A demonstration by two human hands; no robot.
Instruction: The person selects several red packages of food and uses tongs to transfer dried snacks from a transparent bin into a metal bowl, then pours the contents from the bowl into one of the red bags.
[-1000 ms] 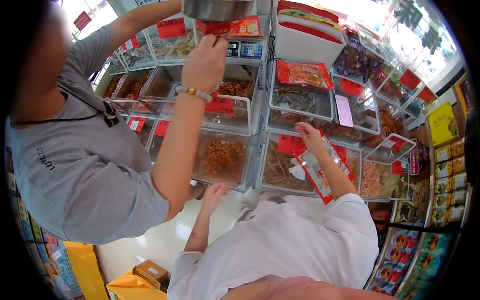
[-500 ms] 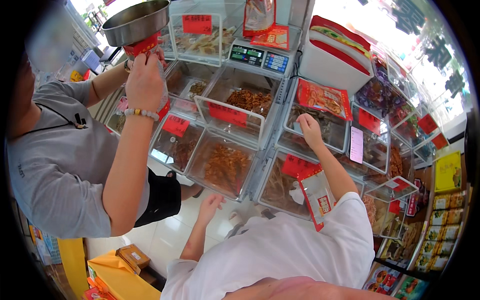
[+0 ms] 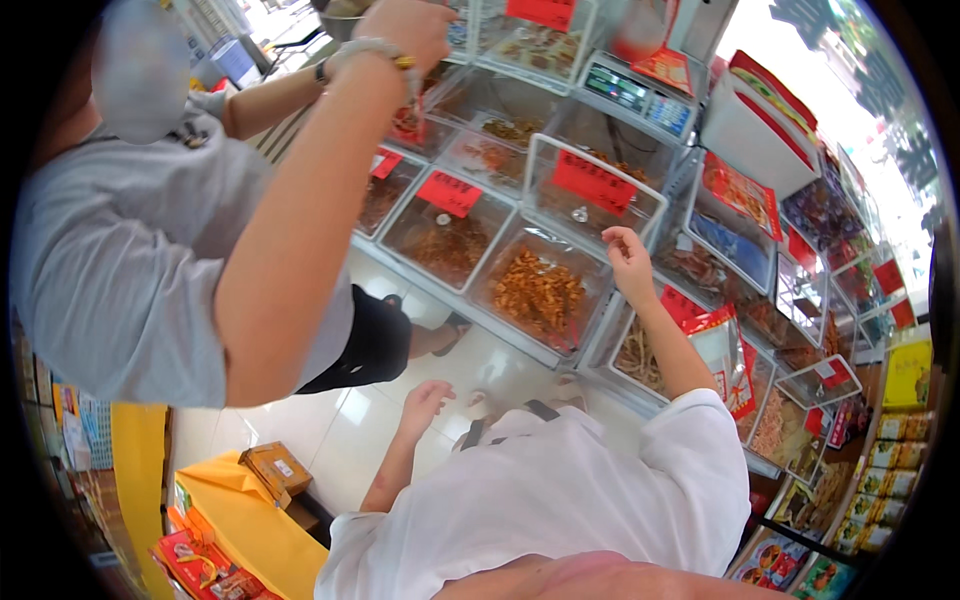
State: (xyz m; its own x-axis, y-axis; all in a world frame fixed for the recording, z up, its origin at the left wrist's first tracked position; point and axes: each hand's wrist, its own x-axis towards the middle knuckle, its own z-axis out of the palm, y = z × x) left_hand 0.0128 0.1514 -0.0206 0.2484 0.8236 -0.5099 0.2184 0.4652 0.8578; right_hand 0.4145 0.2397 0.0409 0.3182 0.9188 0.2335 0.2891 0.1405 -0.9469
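Observation:
My right hand [image 3: 628,262] hangs over the near edge of the food bins, fingers loosely bent and nothing visible in them. Just left of it is a clear bin of orange-brown dried pieces [image 3: 540,295]. Beyond it stands a clear hinged lid [image 3: 650,215] bearing a red label card [image 3: 593,182]. Lower down, my left hand [image 3: 428,405] floats above the floor beside my white shirt, its fingers slightly curled and apart, holding nothing. A red-and-clear packet [image 3: 735,385] lies on the bins by my right forearm.
At the left a person in a grey shirt [image 3: 130,290] reaches across the bins; a metal pan [image 3: 345,8] is cut off by the top edge. Behind the bins sit a digital scale [image 3: 620,88] and a white box [image 3: 755,130]. A yellow-draped table [image 3: 250,530] stands lower left.
The view has swung left, so the bins sit farther right. The other person's arm and the metal pan have shifted toward the top edge. My right hand has moved left, to the orange-brown pieces' bin.

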